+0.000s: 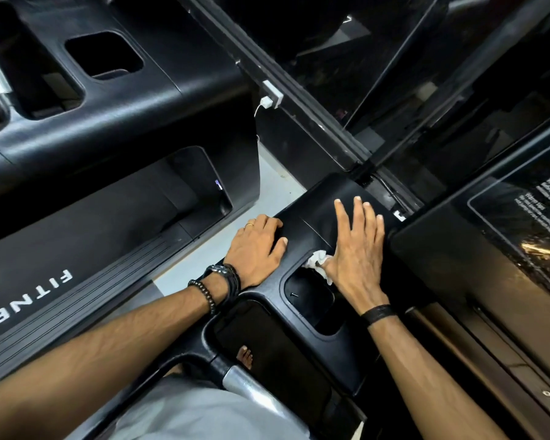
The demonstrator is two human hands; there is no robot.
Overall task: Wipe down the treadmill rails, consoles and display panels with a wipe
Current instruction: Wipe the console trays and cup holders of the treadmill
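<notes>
I look down on a black treadmill console (315, 214). My right hand (358, 249) lies flat on it with straight fingers and presses a crumpled white wipe (318, 261) under the palm at the rim of a cup-holder recess (308, 300). Only part of the wipe shows past the thumb. My left hand (256, 249) rests on the console's left edge, fingers bent over the side, holding nothing. A glossy display panel (521, 236) lies to the right. A silver handrail (245, 384) runs below.
A neighbouring treadmill (108, 128) with its own console and belt lettered FITNESS stands to the left across a strip of pale floor (210, 246). A white plug and socket (269, 100) sit on a dark frame beyond. A small dark object (294, 294) lies in the recess.
</notes>
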